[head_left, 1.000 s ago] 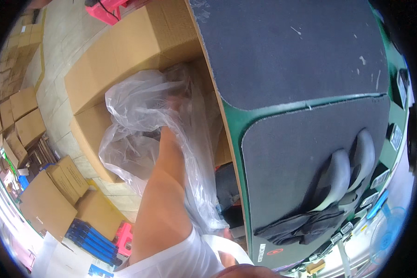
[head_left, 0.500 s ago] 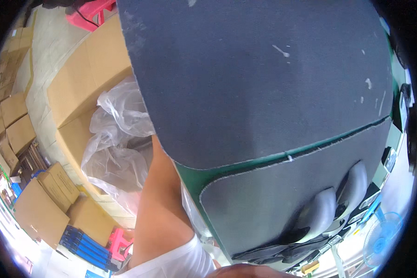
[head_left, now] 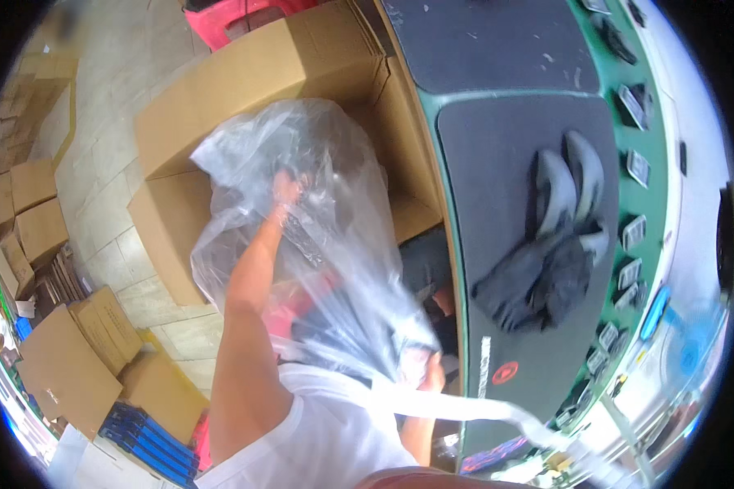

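Clear bag [head_left: 342,220] around left hand [head_left: 287,189], grip unclear — right hand [head_left: 434,372] closed on near end.

Dark mats [head_left: 493,191] on the green table [head_left: 657,191] bear black cloth [head_left: 538,285] and grey curved pieces [head_left: 554,191].

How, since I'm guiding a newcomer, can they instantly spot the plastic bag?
Find the green table at right, then the open cardboard box by its left edge. The plastic bag billows there, left hand and right hand at it. Unlike the opaque brown box, it is clear and crinkled.
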`<move>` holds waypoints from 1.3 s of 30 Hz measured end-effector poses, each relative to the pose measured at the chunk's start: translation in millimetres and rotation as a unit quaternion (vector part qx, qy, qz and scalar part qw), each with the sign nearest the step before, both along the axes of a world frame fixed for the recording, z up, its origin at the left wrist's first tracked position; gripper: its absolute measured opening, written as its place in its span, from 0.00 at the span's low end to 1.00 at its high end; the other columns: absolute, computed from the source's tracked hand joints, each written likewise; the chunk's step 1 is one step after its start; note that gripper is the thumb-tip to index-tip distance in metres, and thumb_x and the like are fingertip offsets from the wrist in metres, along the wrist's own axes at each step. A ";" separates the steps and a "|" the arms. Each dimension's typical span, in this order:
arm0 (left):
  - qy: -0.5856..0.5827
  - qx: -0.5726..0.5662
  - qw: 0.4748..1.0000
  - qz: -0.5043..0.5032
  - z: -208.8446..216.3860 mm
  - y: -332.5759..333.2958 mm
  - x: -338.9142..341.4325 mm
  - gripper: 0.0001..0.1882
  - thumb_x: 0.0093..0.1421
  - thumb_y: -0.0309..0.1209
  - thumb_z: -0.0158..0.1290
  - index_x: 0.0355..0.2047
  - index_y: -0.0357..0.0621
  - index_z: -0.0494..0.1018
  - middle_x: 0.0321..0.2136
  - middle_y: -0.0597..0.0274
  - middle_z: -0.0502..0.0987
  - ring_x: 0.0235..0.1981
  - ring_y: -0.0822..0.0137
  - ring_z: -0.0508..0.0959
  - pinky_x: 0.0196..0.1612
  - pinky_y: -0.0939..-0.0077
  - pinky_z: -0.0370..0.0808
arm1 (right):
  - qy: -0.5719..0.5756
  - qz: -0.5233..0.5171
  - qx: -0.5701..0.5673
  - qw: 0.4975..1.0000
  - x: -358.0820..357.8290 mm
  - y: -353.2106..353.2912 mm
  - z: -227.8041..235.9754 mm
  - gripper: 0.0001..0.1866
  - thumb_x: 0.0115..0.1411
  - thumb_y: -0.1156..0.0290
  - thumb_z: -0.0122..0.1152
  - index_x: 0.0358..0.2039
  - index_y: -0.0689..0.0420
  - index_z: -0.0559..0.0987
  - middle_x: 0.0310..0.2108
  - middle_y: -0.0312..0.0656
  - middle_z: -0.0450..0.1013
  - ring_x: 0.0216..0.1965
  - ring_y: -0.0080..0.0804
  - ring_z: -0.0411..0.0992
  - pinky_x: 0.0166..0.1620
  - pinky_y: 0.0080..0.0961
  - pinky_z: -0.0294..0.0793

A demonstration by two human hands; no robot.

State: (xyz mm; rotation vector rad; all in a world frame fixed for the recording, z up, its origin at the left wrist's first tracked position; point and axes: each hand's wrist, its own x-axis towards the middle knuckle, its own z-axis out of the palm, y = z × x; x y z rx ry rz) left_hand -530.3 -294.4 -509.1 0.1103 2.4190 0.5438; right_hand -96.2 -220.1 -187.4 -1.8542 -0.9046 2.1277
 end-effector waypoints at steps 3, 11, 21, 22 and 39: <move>0.098 0.065 0.989 -0.085 54.2 -18.6 -13.2 0.25 0.54 0.45 0.59 0.40 0.31 0.76 0.34 0.36 0.80 0.43 0.42 0.79 0.48 0.52 0.75 | -0.053 0.054 0.096 0.992 -1.0 -3.5 -25.0 0.21 0.69 0.56 0.52 0.41 0.63 0.82 0.34 0.41 0.79 0.36 0.25 0.75 0.42 0.23 0.74; 0.320 0.095 0.919 -0.208 303.7 -78.7 -21.7 0.23 0.54 0.41 0.61 0.45 0.37 0.77 0.32 0.40 0.80 0.37 0.39 0.79 0.41 0.50 0.74 | 0.116 -0.063 0.253 0.959 -14.3 -33.7 -38.7 0.19 0.69 0.62 0.52 0.54 0.62 0.74 0.49 0.42 0.74 0.46 0.30 0.74 0.49 0.25 0.73; 0.402 0.256 0.847 -0.238 496.3 -116.0 17.5 0.18 0.59 0.28 0.61 0.46 0.27 0.75 0.34 0.46 0.82 0.32 0.64 0.77 0.38 0.69 0.73 | 0.083 0.098 0.576 0.807 -26.7 -46.2 99.2 0.13 0.58 0.68 0.64 0.41 0.60 0.80 0.38 0.48 0.79 0.41 0.42 0.78 0.44 0.31 0.75; 0.405 0.265 0.838 -0.252 510.2 -116.0 24.2 0.18 0.59 0.28 0.61 0.46 0.27 0.75 0.34 0.46 0.82 0.32 0.64 0.77 0.38 0.69 0.73 | 0.111 0.130 0.576 0.799 -16.9 -45.8 104.4 0.12 0.59 0.67 0.63 0.40 0.61 0.80 0.35 0.46 0.80 0.35 0.38 0.80 0.40 0.29 0.77; 0.447 0.444 0.441 -0.639 575.1 54.0 199.4 0.25 0.42 0.13 0.56 0.45 0.30 0.75 0.39 0.42 0.80 0.41 0.43 0.80 0.46 0.60 0.76 | 0.525 -0.210 0.371 0.736 52.0 -0.1 114.9 0.27 0.69 0.56 0.51 0.63 0.56 0.64 0.50 0.43 0.72 0.52 0.36 0.73 0.53 0.33 0.75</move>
